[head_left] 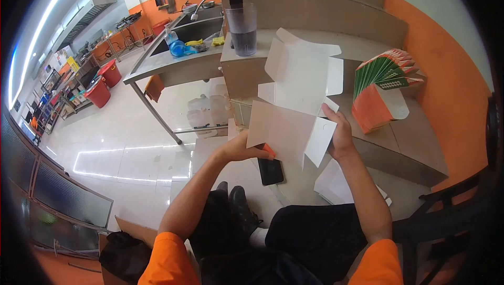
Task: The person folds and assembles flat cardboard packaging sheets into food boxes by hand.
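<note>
An unfolded white cardboard box blank (299, 77) is spread out in front of me, its flaps standing out at several angles. At its lower left edge, my left hand (242, 147) has its fingers closed on the cardboard, partly behind it, with a bit of orange showing by the fingertips. My right hand (340, 133) grips the right side next to a small side flap. Below the cardboard, a black phone (271, 171) lies on the step. To the right stands a fanned stack of green and orange printed cartons (380, 91).
A clear plastic jug (243, 33) stands on the tiled ledge (239, 70). Left of it is a metal sink counter (173, 64). More white cardboard (336, 182) lies by my right forearm. Red bins (98, 93) stand far left.
</note>
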`<state>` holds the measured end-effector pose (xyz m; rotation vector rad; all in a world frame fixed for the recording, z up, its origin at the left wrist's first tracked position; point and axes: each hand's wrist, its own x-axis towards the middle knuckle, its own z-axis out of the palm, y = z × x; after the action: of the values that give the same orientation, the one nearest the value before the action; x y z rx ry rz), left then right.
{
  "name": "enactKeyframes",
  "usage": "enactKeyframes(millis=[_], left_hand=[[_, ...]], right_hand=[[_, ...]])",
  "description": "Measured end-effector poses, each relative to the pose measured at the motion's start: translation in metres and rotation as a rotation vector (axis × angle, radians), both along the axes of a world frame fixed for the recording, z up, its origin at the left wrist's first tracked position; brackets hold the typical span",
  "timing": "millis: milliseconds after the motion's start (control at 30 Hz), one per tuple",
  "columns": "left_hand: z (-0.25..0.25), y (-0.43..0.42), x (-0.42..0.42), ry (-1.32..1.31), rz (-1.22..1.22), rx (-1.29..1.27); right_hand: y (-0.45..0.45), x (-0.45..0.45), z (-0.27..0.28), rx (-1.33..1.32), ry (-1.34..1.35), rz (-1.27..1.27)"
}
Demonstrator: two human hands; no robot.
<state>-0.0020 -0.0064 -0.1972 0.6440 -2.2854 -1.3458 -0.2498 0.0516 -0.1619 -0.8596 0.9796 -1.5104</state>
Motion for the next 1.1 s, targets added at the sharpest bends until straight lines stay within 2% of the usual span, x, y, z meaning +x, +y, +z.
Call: enactKeyframes(millis=[67, 167, 267, 300, 400, 500, 600, 733, 833, 933, 1033, 1100], left_hand=[[-0.014, -0.015, 0.012, -0.059, -0.058, 0.176], [-0.008, -0.029, 0.032, 0.089, -0.028, 0.354], [0.002, -0.025, 0.030, 0.486, 0.234, 0.597], [0.004, -0.024, 0.028, 0.581, 0.202, 0.633], [0.004, -0.020, 0.021, 0.669, 0.129, 0.645], [0.005, -0.015, 0.015, 0.616, 0.059, 0.542], [0.014, 0.000, -0.001, 0.574, 0.104, 0.592], [0.009, -0.010, -0.001, 0.388, 0.284, 0.451], [0.006, -0.010, -0.004, 0.329, 0.382, 0.316], [0.007, -0.010, -0.002, 0.375, 0.401, 0.330], [0.013, -0.007, 0.000, 0.395, 0.406, 0.349], [0.013, -0.007, 0.000, 0.398, 0.406, 0.365]], right_hand=[[-0.002, 0.000, 0.000, -0.086, 0.120, -0.017], [-0.002, 0.001, 0.002, -0.141, 0.192, -0.044], [-0.006, -0.006, -0.005, -0.110, 0.276, 0.018], [-0.008, -0.008, -0.008, -0.091, 0.316, 0.055], [-0.002, 0.009, -0.012, -0.099, 0.466, 0.000], [-0.004, 0.019, -0.022, -0.152, 0.411, 0.033], [-0.002, 0.029, -0.023, -0.202, 0.449, -0.016], [0.008, 0.030, -0.016, -0.225, 0.575, 0.006], [0.017, 0.034, -0.006, -0.244, 0.435, 0.134], [0.012, 0.027, -0.018, -0.112, 0.053, 0.386], [0.013, 0.025, -0.009, -0.180, -0.024, 0.445], [0.013, 0.025, -0.007, -0.121, -0.030, 0.439]])
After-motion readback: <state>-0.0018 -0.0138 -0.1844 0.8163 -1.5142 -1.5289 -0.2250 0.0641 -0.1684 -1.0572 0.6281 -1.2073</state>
